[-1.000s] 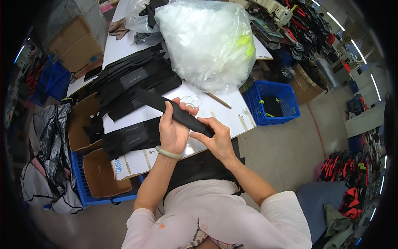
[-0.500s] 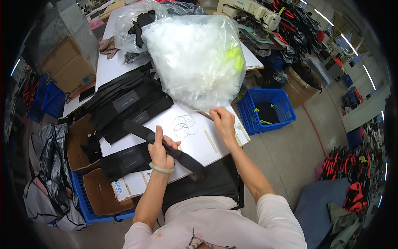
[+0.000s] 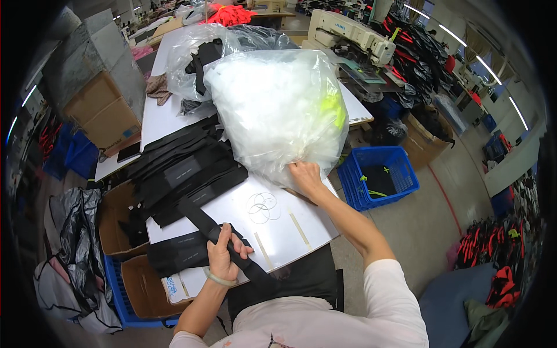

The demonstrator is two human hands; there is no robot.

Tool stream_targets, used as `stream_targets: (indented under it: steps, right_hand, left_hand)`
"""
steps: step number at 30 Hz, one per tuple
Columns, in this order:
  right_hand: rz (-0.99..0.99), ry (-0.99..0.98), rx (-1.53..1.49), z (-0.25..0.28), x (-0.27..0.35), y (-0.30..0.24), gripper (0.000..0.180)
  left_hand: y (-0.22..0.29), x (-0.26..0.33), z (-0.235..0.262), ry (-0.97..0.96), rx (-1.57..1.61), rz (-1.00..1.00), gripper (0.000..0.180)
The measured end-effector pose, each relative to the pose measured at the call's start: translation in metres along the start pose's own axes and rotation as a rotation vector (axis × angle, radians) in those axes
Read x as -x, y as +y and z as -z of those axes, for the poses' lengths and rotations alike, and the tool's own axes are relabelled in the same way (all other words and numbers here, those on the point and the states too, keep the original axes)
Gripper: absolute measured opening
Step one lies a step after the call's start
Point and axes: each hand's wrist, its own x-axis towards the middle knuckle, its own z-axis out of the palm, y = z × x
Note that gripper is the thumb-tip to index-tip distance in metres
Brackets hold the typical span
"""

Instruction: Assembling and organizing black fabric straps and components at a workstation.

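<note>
My left hand (image 3: 226, 255) is closed round a flat black fabric strip (image 3: 200, 219). One end of the strip points up and left over the table, and the other hangs past the table's near edge. My right hand (image 3: 306, 177) reaches forward to the bottom of a big clear plastic bag (image 3: 272, 104) full of white, fluffy-looking material with some neon yellow in it. Its fingers are closed on the bag's gathered lower part; the fingertips are partly hidden in the plastic.
Stacked black fabric pieces (image 3: 180, 174) cover the left of the white table (image 3: 284, 232). Another black piece (image 3: 180, 252) lies nearer. A blue crate (image 3: 380, 203) stands at the right. Cardboard boxes (image 3: 139, 281) sit low at the left. A sewing machine (image 3: 348, 35) is at the back.
My right hand has moved from just in front of the bag, over the table, onto the bag's lower part. My left hand keeps the strip. The whole view has tilted up somewhat.
</note>
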Motion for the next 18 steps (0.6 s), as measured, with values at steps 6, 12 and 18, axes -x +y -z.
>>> stream_targets:
  steps: [6,12,18]
  right_hand:
    - [-0.230,0.233,-1.161,0.102,0.027,-0.043,0.011]
    - [-0.413,-0.128,-1.622,0.112,0.037,-0.054,0.015]
    - [-0.266,0.076,-1.142,0.020,0.014,-0.071,0.018]
  left_hand:
    - [-0.011,-0.022,-0.031,-0.116,-0.023,-0.035,0.017]
    - [-0.026,-0.025,-0.058,-0.200,-0.097,-0.079,0.029]
    - [-0.057,-0.073,-0.043,0.032,-0.085,-0.026,0.018]
